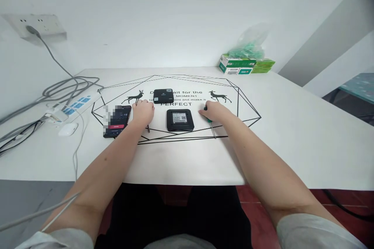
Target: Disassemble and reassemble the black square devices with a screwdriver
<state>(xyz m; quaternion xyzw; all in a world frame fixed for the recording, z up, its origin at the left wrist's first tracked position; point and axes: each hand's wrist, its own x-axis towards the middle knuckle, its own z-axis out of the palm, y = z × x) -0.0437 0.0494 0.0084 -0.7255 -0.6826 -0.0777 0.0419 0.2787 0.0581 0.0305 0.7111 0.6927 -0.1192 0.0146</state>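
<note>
My right hand [215,112] is closed on the green and black handle of a screwdriver [212,129], whose thin metal shaft points toward the table's front edge. Between my hands lies a flat black square box [180,126], like a small set-top box, with a white label facing up. Behind it sits a second, thinner black square piece [163,96] with small stickers. My left hand [143,112] rests on the table with curled fingers, beside the phone [117,122]. A thin dark tip [148,128] shows below that hand; what it belongs to is hidden.
A power strip [78,106] with coiled grey cables [62,85] lies at the left, near a white earbud case [68,129]. Green and white boxes [237,64] topped by a plastic bag [248,46] stand at the back right. A white cable hangs by my left arm.
</note>
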